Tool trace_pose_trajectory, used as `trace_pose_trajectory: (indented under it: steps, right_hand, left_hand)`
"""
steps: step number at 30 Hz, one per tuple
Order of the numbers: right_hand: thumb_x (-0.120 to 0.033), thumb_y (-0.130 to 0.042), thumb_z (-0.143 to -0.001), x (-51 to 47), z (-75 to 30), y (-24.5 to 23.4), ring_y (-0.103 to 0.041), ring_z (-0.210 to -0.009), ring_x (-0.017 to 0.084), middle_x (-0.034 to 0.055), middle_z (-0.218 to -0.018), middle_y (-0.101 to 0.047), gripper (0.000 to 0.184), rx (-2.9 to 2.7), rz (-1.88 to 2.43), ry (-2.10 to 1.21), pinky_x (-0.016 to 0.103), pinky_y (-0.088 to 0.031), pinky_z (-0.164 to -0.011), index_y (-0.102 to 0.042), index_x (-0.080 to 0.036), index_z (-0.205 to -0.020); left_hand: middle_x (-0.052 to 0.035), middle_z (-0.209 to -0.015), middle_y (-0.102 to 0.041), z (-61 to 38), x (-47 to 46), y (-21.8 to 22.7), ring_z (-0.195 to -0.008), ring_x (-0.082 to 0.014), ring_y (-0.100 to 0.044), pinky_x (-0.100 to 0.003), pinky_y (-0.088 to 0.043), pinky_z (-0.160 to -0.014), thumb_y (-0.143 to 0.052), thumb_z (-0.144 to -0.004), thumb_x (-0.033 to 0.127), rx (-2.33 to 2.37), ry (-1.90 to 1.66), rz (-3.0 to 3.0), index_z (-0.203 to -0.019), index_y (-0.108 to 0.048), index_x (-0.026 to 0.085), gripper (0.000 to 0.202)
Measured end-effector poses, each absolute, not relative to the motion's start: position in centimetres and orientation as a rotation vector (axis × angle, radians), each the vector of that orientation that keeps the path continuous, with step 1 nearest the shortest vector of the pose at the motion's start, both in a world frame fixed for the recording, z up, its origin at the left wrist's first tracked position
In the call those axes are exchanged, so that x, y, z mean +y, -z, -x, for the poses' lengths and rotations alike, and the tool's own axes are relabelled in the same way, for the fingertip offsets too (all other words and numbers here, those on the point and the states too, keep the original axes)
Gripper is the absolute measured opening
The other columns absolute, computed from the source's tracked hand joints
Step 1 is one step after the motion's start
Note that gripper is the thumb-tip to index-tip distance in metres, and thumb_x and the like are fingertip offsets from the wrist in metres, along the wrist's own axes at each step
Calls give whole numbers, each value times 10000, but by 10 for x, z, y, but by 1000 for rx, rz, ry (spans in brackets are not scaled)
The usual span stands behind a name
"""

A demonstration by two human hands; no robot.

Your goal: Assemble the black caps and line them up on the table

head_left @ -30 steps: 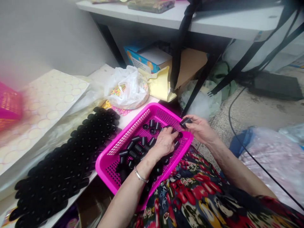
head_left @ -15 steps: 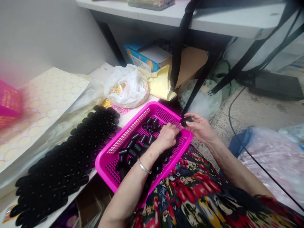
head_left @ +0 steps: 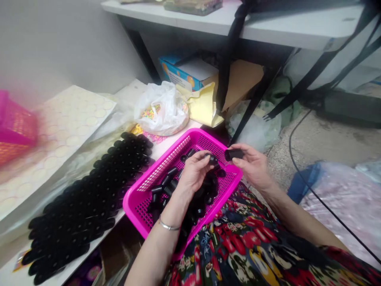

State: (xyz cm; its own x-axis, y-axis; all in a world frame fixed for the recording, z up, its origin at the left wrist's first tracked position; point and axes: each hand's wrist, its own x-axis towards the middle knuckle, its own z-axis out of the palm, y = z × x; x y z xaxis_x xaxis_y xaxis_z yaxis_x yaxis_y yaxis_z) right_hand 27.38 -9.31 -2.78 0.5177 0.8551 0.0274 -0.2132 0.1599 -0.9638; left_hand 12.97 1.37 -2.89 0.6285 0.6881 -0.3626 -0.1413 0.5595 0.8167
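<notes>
A pink plastic basket (head_left: 139, 214) rests by my lap, with many small black plastic cylinders (head_left: 172, 171) loose inside it. Over the basket, my left hand (head_left: 195, 170) pinches one black cylinder (head_left: 212, 159) between thumb and fingers. At the basket's right rim, my right hand (head_left: 253, 163) grips another black cylinder (head_left: 233, 155), its hollow end facing left. The two held pieces are apart. To the left lies a dense block of similar black pieces (head_left: 86, 198), packed in rows on the white surface.
A white plastic bag (head_left: 162, 107) with colourful beads and yellow paper (head_left: 204, 105) lie beyond the basket. On the left are a sheet with round marks (head_left: 65, 123) and a pink basket (head_left: 18, 127). A white table (head_left: 190, 22) stands ahead; a black cable (head_left: 315, 194) crosses the right.
My left hand has drawn back and left from among the cylinders, now lifting one. My right hand stays near the rim, its cylinder now showing more fully. The view shifted slightly.
</notes>
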Motion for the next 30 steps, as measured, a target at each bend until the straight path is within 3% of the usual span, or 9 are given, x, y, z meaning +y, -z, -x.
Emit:
trace_pose_trajectory:
  steps: [3,6,20,30]
  right_hand:
    - [-167,-674,-773,-90,-260,20,-591,-973,161,21,-1044,-628,329,-945,1186,-722,313,-481,-874,-638,-262,-1086]
    - [-141,-644,-795,-87,-252,17,-561,-1035,181,31,-1067,-602,337,-1111,1201,-622,347,-452,-922,-632,-272,-1105]
    - [-97,-619,-803,-85,-251,17,-578,-995,181,46,-1046,-606,383,-1381,1305,-443,357,-467,-893,-598,-257,-1151]
    - [-153,-612,-823,-81,-243,14,-624,-963,180,64,-1025,-644,301,-1456,1394,-454,329,-522,-869,-607,-214,-1117]
  left_hand:
    - [-11,-815,-639,-116,7,12,-696,-96,-614,-202,-517,-642,-806,-581,182,675,-588,-576,-861,-657,109,325]
    - [-20,-791,-654,-111,0,7,-685,-96,-625,-189,-528,-629,-813,-586,177,652,-632,-519,-855,-666,100,316]
    - [-16,-709,-682,-105,-3,13,-609,-93,-631,-194,-546,-579,-827,-562,175,727,-783,-609,-835,-688,105,314]
    - [-26,-676,-689,-102,-6,13,-532,-90,-612,-193,-515,-532,-812,-591,191,714,-751,-650,-837,-706,95,285]
